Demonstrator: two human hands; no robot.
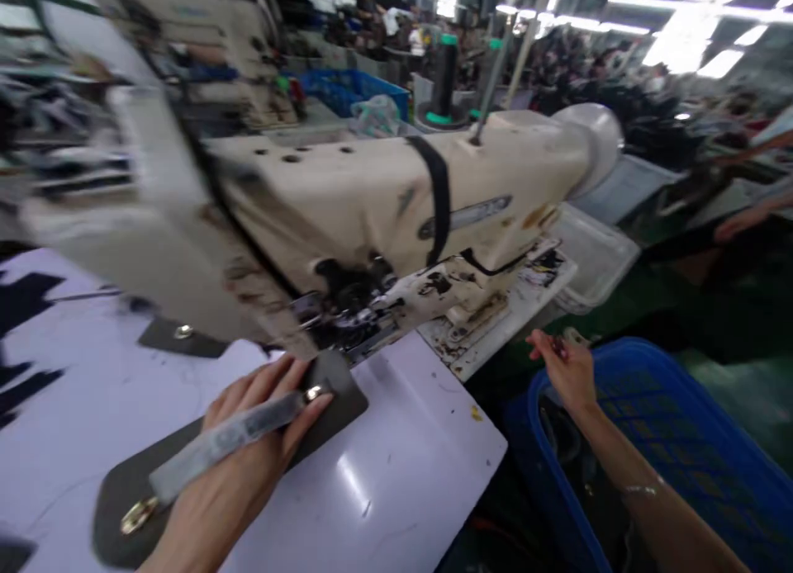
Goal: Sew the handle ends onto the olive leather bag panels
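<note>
My left hand (239, 470) lies under the pale strap handle (229, 437) of a grey bag panel (344, 383), pressing and gripping the panel on the white tabletop. Gold-coloured metal fittings (140, 515) join the strap to the panel at both ends, and my thumb sits against the upper one. The panel's far end is close to the needle area of the sewing machine (372, 185). Over the rim of a blue basket (650, 362), my right hand (573, 375) is raised with curled fingers. Something small and dark shows at those fingers, too blurred to name.
Another grey piece with a metal fitting (182, 332) lies left under the machine head. Dark material is inside the blue basket. A clear plastic bin (595, 255) stands behind the machine. At the right edge another person's hand (740, 222) shows.
</note>
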